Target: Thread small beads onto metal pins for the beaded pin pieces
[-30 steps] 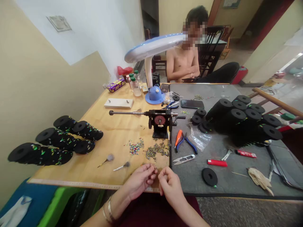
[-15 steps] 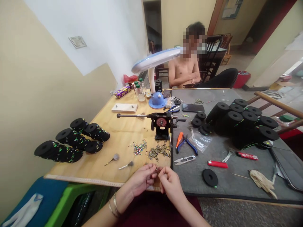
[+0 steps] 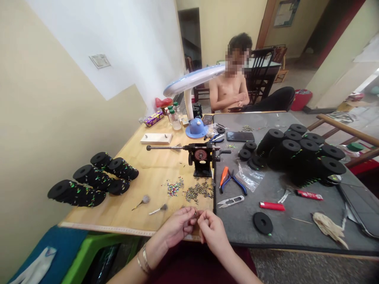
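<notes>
My left hand [image 3: 180, 224] and my right hand [image 3: 212, 229] meet at the table's front edge, fingertips pinched close together. Whatever small thing lies between them is too tiny to make out. Just beyond them lie a pile of small brass-and-dark cylindrical pieces [image 3: 195, 192] and a heap of coloured beads [image 3: 175, 187]. Behind these stands a black hand-cranked winder [image 3: 201, 156] with a long rod pointing left. Left of my hands are a white-handled brush [image 3: 159, 209] and a second small brush [image 3: 142, 200]. Snips [image 3: 231, 201] and blue-handled pliers [image 3: 233, 182] lie to the right.
Stacks of black foam spools stand at left [image 3: 79, 193] and right [image 3: 299, 157]. A blue-based lamp [image 3: 196, 128] stands behind the winder. On the grey mat are a red lighter [image 3: 271, 206], a foam disc [image 3: 262, 223] and a phone [image 3: 240, 136]. A person [image 3: 229, 90] sits across the table.
The camera view has shifted slightly. My hands stay together in nearly the same pinched pose, and the objects on the table have not visibly moved.
</notes>
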